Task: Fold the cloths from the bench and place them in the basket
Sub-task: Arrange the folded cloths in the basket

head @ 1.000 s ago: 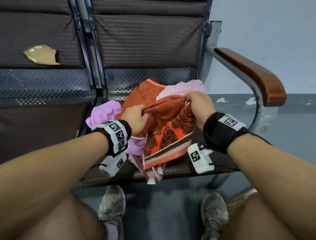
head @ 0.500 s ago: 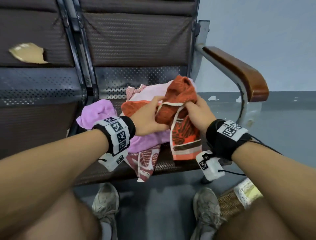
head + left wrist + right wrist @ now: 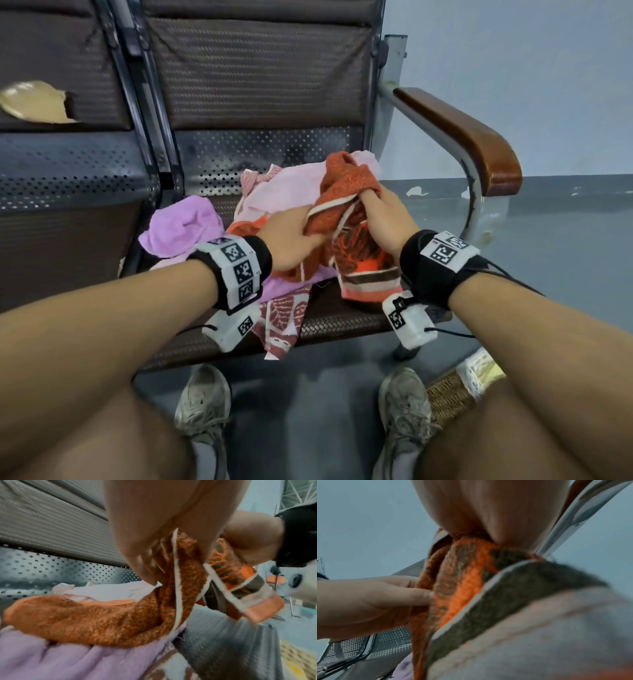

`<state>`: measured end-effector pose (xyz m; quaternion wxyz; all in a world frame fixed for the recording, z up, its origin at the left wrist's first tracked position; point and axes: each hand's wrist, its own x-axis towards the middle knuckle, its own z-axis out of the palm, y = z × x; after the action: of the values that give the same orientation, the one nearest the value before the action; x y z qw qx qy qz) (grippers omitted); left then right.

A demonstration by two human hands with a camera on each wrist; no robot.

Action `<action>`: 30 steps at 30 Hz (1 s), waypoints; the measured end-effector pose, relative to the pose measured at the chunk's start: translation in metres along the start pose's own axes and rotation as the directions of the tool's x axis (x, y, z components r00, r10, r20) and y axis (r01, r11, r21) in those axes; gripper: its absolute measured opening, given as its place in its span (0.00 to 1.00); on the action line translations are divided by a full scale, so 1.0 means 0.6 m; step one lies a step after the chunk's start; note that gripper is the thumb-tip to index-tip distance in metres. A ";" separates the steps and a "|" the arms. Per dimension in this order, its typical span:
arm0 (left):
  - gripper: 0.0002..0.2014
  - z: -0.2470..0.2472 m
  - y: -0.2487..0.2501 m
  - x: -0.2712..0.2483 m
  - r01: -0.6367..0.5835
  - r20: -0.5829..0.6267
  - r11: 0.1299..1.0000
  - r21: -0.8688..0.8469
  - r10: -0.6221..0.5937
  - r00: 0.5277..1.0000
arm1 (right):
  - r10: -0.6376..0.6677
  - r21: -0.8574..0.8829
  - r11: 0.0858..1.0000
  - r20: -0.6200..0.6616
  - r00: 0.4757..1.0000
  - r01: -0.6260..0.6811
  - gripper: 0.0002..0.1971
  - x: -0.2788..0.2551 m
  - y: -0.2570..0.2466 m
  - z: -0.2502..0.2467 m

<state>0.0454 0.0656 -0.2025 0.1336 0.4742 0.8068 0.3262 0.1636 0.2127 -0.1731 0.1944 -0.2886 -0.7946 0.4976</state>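
An orange leaf-patterned towel (image 3: 356,219) with brown and white end stripes is bunched above the bench seat (image 3: 342,322). My left hand (image 3: 294,236) grips its left part; in the left wrist view the fingers (image 3: 145,563) curl over the white hem of the towel (image 3: 120,622). My right hand (image 3: 383,219) grips the towel's upper right part, with the striped end hanging below it. In the right wrist view the towel (image 3: 462,588) fills the middle. A wicker basket (image 3: 455,390) stands on the floor by my right foot, mostly hidden by my leg.
Under the towel lie a pale pink cloth (image 3: 284,192), a lilac cloth (image 3: 181,226) and a red-patterned cloth (image 3: 284,318) hanging off the seat edge. A wooden armrest (image 3: 466,137) rises at the right. The backrest (image 3: 260,72) stands behind. My shoes (image 3: 202,404) rest on grey floor.
Both hands have drawn close together, gathering the orange towel from a spread sheet into a raised bunch. The pink cloth beneath has come into view.
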 end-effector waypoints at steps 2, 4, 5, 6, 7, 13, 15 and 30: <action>0.13 -0.013 -0.005 0.010 -0.010 -0.216 0.994 0.108 0.033 0.976 | -0.024 -0.101 0.995 -0.073 0.997 0.017 0.19 0.003 0.003 -0.006; 0.14 -0.032 -0.005 0.021 0.043 -0.384 0.993 0.111 0.003 0.923 | -0.067 -0.238 0.971 -0.139 0.988 0.032 0.16 0.009 0.009 -0.019; 0.15 -0.041 -0.004 0.026 0.089 -0.421 0.993 0.081 -0.046 0.906 | -0.087 -0.298 0.954 -0.167 0.982 0.034 0.15 0.011 0.013 -0.024; 0.16 -0.048 -0.005 0.032 0.151 -0.439 0.988 0.032 -0.122 0.890 | -0.106 -0.336 0.941 -0.202 0.974 0.032 0.14 0.013 0.016 -0.028; 0.14 -0.054 -0.007 0.036 0.215 -0.453 0.976 -0.035 -0.207 0.867 | -0.117 -0.337 0.941 -0.248 0.962 0.027 0.13 0.014 0.018 -0.031; 0.27 -0.083 0.000 0.039 0.402 -0.304 0.864 -0.303 -0.488 0.818 | -0.296 -0.308 0.933 -0.374 0.879 0.183 0.05 0.015 -0.001 -0.042; 0.25 -0.084 0.011 0.043 0.360 -0.181 0.727 -0.585 -0.550 0.815 | -0.360 -0.327 0.904 -0.234 0.903 0.276 0.03 0.004 -0.009 -0.035; 0.10 -0.087 0.118 0.038 0.163 0.023 0.309 -0.937 -0.411 0.911 | -0.136 -0.664 0.678 0.310 0.941 0.316 0.09 -0.028 -0.029 0.011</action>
<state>0.0543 0.0878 -0.1148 0.3414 0.1246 0.5637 0.7417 0.1680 0.1912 -0.1605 0.0347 -0.1785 -0.9704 0.1586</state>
